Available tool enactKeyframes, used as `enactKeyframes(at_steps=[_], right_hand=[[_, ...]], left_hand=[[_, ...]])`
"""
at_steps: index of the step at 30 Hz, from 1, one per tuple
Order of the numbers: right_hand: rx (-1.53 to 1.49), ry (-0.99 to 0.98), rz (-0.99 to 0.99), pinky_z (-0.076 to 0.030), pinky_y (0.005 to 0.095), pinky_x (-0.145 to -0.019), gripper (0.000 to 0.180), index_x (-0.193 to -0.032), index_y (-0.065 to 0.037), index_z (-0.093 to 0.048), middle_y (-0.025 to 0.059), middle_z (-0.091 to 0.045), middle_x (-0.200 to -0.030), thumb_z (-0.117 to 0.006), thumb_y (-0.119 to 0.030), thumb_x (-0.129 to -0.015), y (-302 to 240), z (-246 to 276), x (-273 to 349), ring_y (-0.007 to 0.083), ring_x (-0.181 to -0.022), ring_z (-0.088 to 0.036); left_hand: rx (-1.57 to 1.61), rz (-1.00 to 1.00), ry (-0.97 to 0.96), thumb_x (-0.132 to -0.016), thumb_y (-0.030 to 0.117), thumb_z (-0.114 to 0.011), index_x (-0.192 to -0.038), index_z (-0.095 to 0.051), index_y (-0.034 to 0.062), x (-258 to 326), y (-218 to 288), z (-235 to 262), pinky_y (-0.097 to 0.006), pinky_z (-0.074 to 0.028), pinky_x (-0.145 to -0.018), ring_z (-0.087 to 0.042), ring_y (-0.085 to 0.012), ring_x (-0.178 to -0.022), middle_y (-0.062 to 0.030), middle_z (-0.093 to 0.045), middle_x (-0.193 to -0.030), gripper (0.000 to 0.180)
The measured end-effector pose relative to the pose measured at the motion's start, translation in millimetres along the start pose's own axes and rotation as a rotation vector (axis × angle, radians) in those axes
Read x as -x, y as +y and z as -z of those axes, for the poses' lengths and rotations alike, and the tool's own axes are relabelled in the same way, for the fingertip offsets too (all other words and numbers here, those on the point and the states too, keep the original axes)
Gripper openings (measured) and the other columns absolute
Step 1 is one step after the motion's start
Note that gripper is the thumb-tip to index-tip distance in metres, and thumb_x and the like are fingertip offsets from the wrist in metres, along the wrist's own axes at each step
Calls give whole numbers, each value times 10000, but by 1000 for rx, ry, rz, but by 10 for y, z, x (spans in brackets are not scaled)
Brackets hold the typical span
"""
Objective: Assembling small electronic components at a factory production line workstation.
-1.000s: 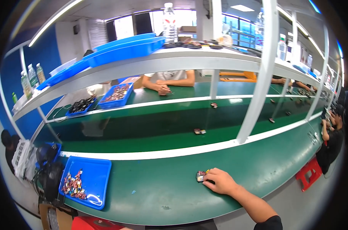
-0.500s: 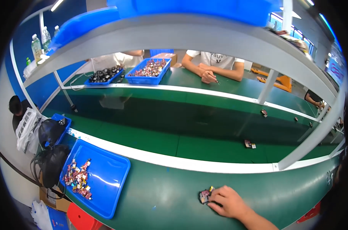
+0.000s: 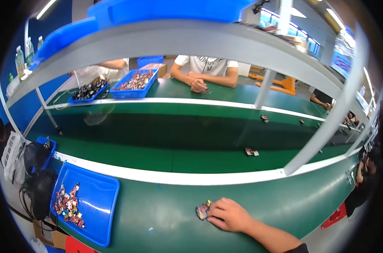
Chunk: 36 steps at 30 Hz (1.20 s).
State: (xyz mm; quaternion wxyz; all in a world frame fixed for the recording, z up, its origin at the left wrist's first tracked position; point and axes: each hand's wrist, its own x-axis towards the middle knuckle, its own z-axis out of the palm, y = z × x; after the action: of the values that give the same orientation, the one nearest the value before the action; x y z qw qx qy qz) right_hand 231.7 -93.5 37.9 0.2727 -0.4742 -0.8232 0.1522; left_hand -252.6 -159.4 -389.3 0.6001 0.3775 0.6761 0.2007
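Head view | your right hand (image 3: 228, 214) lies flat at 6 o'clock on the green table (image 3: 157, 219), fingers loosely spread, fingertips touching a small multicoloured part (image 3: 202, 210) at its 9 o'clock | left hand out of sight | blue tray (image 3: 99, 198) of similar parts at 8 o'clock, well apart

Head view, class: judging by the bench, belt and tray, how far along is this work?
Done: several small parts already lie out on the green belt. In hand: the right hand rests flat on the near bench, fingertips touching one small part. Left: a heap of small parts remains in the blue tray. The left hand is out of view.
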Motion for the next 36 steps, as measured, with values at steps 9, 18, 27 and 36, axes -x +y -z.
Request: enactKeyframes(at_steps=[9, 18, 27, 36], right_hand=[[126, 117, -22, -501, 414, -829, 138, -925, -104, -673, 86, -619, -964, -742, -179, -832, -192, -73, 431, 303, -935, -595], [78, 290, -153, -501, 400, -825, 174, -966, -82, -663, 78, -643, -991, -744, -119, -816, -431, -141, 799, 293, -926, -593], [85, 287, -454, -524, 382, -849, 515, -1123, -42, -597, 125, -641, -1012, -860, -255, -735, -668, -304, 616, 269, -924, -633], [-184, 104, -175, -515, 371, -885, 516, -1242, -86, -586, 84, -645, -1121, -818, -129, -783, -355, 90, 13, 239, -985, -632]], left_hand=[[-360, -161, -13, -908, 137, -627, -1015, -720, 30, 1010, 16, 618, -342, -555, -740, -707, -208, -796, -91, -738, -910, 177], [-263, -494, -704, -985, 115, -559, -1081, -694, -34, 3086, 3169, 298, -247, -533, -638, -704, -138, -748, -116, -744, -923, 223], [-368, -959, -441, -964, 176, -617, -1124, -681, 0, 2595, 4279, -1061, -291, -538, -721, -662, -150, -771, -84, -731, -940, 246], [-434, -1074, -505, -998, 203, -589, -1230, -662, 23, 1657, 4820, -1395, -310, -521, -866, -659, -152, -971, -71, -714, -1119, 302]])
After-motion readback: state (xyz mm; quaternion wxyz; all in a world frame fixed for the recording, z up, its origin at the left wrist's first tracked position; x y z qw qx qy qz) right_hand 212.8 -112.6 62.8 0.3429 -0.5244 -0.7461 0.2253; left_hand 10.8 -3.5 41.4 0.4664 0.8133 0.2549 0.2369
